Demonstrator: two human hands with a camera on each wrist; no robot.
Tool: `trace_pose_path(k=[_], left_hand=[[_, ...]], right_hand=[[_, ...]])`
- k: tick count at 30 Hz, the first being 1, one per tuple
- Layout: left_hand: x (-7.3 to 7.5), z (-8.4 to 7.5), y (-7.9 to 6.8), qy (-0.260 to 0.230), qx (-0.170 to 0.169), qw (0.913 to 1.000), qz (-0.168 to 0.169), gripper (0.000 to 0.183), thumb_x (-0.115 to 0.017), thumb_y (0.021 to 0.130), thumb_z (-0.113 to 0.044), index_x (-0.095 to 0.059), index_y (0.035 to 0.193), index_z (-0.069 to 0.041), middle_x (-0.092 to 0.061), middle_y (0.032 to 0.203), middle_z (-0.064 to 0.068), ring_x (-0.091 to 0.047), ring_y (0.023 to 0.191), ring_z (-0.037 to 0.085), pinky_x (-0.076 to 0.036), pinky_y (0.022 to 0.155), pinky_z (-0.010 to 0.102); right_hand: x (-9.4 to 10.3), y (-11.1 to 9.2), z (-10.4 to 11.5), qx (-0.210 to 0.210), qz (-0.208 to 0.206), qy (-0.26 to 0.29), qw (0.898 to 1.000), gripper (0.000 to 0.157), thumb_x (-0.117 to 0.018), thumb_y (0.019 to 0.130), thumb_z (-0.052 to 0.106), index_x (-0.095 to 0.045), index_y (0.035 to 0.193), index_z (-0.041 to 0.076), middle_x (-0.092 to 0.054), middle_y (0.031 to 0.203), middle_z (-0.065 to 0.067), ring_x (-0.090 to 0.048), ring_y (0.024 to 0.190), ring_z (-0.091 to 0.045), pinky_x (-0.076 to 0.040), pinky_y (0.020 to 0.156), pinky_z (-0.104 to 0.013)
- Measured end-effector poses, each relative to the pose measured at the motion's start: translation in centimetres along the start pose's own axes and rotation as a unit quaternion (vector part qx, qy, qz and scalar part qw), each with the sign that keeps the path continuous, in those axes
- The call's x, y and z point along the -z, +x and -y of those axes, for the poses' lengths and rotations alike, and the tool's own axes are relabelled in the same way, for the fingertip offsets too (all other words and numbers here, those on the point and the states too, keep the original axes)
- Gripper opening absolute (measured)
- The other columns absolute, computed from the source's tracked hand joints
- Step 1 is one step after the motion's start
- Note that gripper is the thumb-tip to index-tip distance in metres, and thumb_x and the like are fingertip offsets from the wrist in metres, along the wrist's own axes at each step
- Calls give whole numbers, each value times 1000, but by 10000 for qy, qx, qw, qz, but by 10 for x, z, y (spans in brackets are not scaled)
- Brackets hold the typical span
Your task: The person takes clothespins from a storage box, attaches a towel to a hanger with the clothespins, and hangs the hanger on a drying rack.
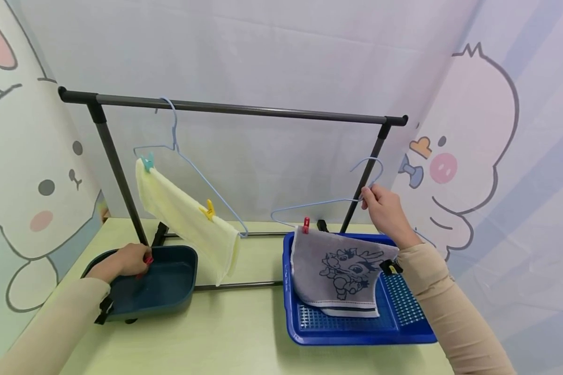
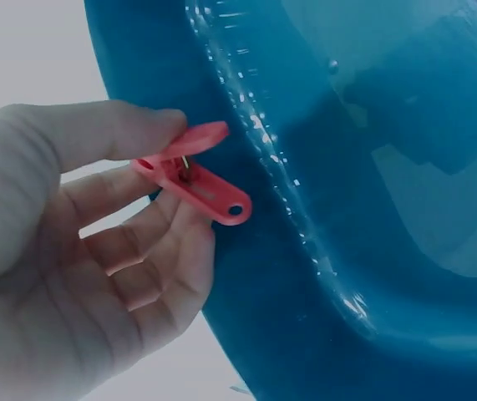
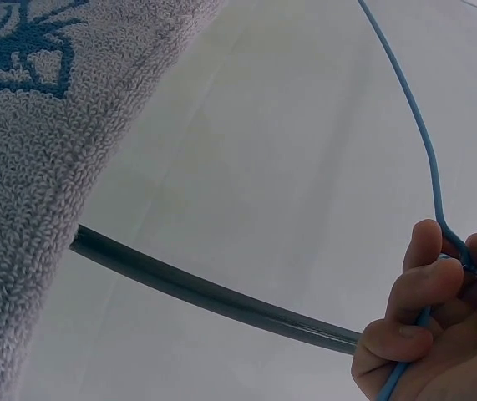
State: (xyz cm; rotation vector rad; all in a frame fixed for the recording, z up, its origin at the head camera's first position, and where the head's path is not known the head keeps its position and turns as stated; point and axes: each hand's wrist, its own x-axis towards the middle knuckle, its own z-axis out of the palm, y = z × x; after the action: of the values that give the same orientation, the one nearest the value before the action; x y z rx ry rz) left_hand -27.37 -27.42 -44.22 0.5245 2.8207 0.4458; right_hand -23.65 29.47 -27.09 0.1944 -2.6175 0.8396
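My left hand (image 1: pixel 124 260) is at the dark teal basin (image 1: pixel 166 307) on the left. It pinches a red clothespin (image 2: pixel 213 196) between thumb and fingers, over the basin's edge in the left wrist view. On the right, my right hand (image 1: pixel 384 208) grips a light blue wire hanger (image 1: pixel 314 202) just below its hook, and the hook is off the rack's bar. A grey towel (image 1: pixel 305 276) with a dark cartoon print hangs from this hanger, over the blue basket (image 1: pixel 356 341). Another red clothespin (image 1: pixel 306 225) clips the towel's left end; its right end slopes lower.
A black clothes rack (image 1: pixel 244 108) stands across the table (image 1: pixel 244 333). From its bar hangs a second blue hanger (image 1: pixel 211 185) with a pale yellow towel (image 1: pixel 187 213), clipped by a teal clothespin (image 1: pixel 147 162) and a yellow clothespin (image 1: pixel 209 210).
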Motion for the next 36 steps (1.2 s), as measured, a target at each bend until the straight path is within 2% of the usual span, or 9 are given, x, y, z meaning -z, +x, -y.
trace_pose_path(k=[9,16,21,26,32,36], left_hand=[[1,-3,-8,-137,-16,9996,-251,8,-65,81,-5,-57,79,-7,-53,72,1,-45,62,20,-39,59,36],[14,-11,-20,-237,-386,9968,-659,18,-70,81,-8,-52,77,-10,-50,68,-1,-42,58,16,-36,56,33],[28,-23,-28,-315,-551,9925,-1045,21,-70,82,-9,-50,77,-10,-49,65,-2,-41,55,15,-34,53,31],[37,-37,-36,-471,-610,9882,-1325,22,-68,84,-9,-47,77,-11,-41,61,-2,-38,53,14,-31,52,29],[47,-54,-43,-376,-844,9786,-1840,25,-70,84,-12,-47,75,-13,-37,61,-3,-36,53,13,-29,52,28],[57,-69,-48,-392,-699,9728,-2173,21,-72,84,-16,-52,76,-14,-44,63,-3,-40,56,14,-32,51,29]], right_hand=[[0,-1,0,-48,28,1,10000,49,-33,102,43,-56,85,4,-52,74,-10,-37,55,-25,-33,50,-33],[0,-2,0,-58,12,12,10000,47,-33,102,43,-56,84,6,-51,73,-11,-37,55,-25,-33,50,-33],[2,-2,0,-34,-18,-28,10000,46,-34,102,41,-56,82,6,-51,73,-12,-37,56,-24,-33,50,-33],[2,-3,2,-39,-20,-24,10000,46,-34,102,41,-56,83,5,-51,73,-10,-37,55,-23,-32,50,-33],[2,-3,3,3,26,-11,10000,46,-33,103,40,-55,83,5,-52,74,-10,-37,55,-22,-33,50,-32],[3,-3,2,13,30,-14,10000,47,-33,103,40,-56,84,5,-52,74,-10,-37,55,-22,-33,51,-33]])
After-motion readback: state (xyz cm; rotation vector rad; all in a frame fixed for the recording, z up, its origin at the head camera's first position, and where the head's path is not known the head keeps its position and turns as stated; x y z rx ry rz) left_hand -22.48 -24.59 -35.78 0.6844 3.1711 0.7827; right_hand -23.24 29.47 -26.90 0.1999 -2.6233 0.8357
